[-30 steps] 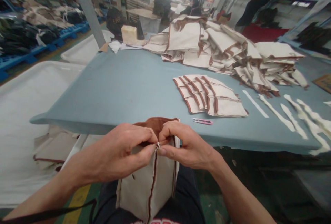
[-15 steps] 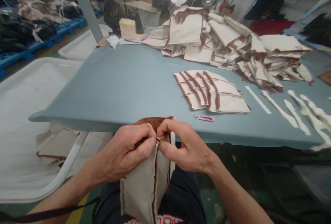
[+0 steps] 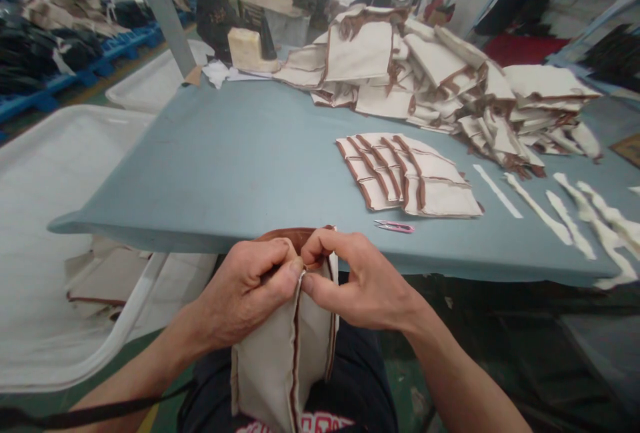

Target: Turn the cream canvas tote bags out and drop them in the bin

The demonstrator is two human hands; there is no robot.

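A cream fabric piece with brown-edged seams (image 3: pixel 267 370) hangs over my lap, at the front edge of the blue-grey table (image 3: pixel 200 173). My left hand (image 3: pixel 257 283) pinches its top at the seam, thumb against the fingers. Right beside it, my right hand (image 3: pixel 350 276) grips the same seam top between thumb and curled forefinger. The fingertips of both hands nearly meet and hide the pinched spot. Beyond my right hand, pink-handled thread snips (image 3: pixel 395 226) lie near a fanned stack of similar cream pieces (image 3: pixel 405 173).
A large heap of cream and brown pieces (image 3: pixel 360 53) covers the table's back right. White strips (image 3: pixel 540 210) lie at the right. To the left stands a white tub (image 3: pixel 65 173) with fabric pieces inside. A yellowish block (image 3: pixel 245 50) sits at the back by a metal post.
The view has shifted slightly. Both hands keep their pinch at the seam, and the fabric below them has swung a little to the left.
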